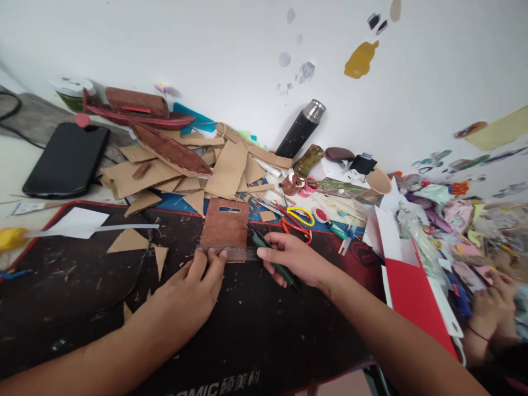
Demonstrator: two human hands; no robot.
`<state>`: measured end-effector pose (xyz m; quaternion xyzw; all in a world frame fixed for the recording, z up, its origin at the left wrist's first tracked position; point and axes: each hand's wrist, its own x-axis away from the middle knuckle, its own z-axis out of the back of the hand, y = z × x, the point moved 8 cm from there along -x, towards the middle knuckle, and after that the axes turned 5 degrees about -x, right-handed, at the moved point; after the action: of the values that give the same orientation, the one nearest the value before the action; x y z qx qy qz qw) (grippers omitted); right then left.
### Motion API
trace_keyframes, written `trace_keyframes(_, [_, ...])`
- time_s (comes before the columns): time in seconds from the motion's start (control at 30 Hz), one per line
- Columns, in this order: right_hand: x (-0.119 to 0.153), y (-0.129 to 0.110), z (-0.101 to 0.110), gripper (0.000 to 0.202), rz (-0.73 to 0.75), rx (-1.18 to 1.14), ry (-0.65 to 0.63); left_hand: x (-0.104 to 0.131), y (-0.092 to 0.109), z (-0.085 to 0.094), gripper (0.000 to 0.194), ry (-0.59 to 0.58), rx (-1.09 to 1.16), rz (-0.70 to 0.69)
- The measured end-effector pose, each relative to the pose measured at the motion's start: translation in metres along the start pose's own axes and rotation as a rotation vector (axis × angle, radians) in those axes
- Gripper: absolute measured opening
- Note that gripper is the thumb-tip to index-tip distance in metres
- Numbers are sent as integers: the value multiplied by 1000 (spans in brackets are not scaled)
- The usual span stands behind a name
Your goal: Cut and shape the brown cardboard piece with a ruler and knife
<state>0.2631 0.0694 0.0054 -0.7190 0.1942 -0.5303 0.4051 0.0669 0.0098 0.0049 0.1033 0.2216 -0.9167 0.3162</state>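
A brown-painted cardboard piece (pixel 225 223) with a narrow slot near its top lies flat on the dark mat. Across its lower edge runs a clear ruler (pixel 237 254). My left hand (pixel 193 291) presses the ruler down with bent fingertips at its left part. In my right hand (pixel 289 257) is a dark green utility knife (pixel 284 275), gripped between thumb and fingers. Its thin tip points up and left, close to the cardboard's right edge; whether it touches is unclear. The ruler's right end is near my right fingers.
Cardboard scraps (pixel 226 170), a brown model boat (pixel 136 110) and a black thermos (pixel 301 129) stand along the wall. Yellow-handled scissors (pixel 301 215) lie beyond my right hand. At left are a black phone-like slab (pixel 66 159) and a glue stick (pixel 124 226). Another person's hands (pixel 490 302) are far right.
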Motion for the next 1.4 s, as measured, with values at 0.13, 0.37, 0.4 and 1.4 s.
trace_keyframes(0.13, [-4, 6, 10, 65, 36, -64, 58, -1, 0, 5, 51, 26, -41, -10])
trace_keyframes(0.37, [-5, -3, 18, 60, 109, -80, 117, 0, 0, 4, 52, 38, -34, -21])
trace_keyframes(0.4, [-6, -5, 20, 61, 128, -88, 137, -1, 1, 4, 52, 45, -53, -28])
trace_keyframes(1.4, [-4, 3, 16, 53, 233, -66, 172, -2, -1, 6, 55, 46, 2, 20])
